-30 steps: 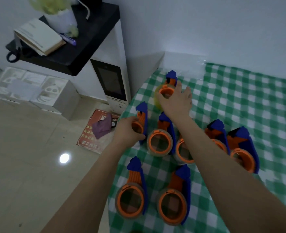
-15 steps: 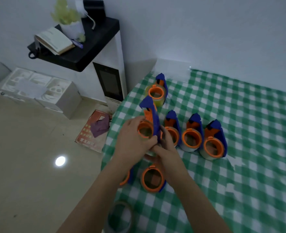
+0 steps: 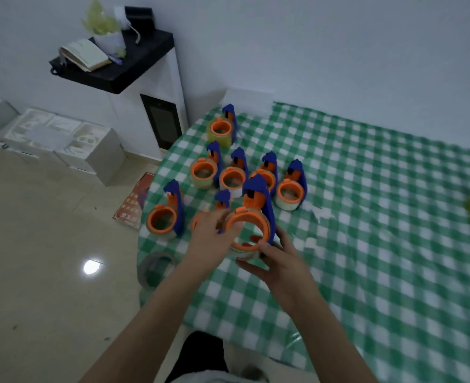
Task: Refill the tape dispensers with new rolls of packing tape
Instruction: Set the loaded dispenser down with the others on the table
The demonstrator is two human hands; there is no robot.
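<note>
On the green checked tablecloth [image 3: 366, 217], toward its left edge, several orange-and-blue tape dispensers [image 3: 290, 189] stand close together. In front of them both hands hold one more dispenser [image 3: 251, 217]. The left hand [image 3: 211, 239] curls over its left rim, and the right hand [image 3: 280, 261] cups it from below, thumb on the orange ring. A loose tape roll [image 3: 156, 268] lies at the cloth's left edge.

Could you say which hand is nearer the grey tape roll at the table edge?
Left: left hand is just up-right of the grey tape roll; right hand sits farther right.
</note>
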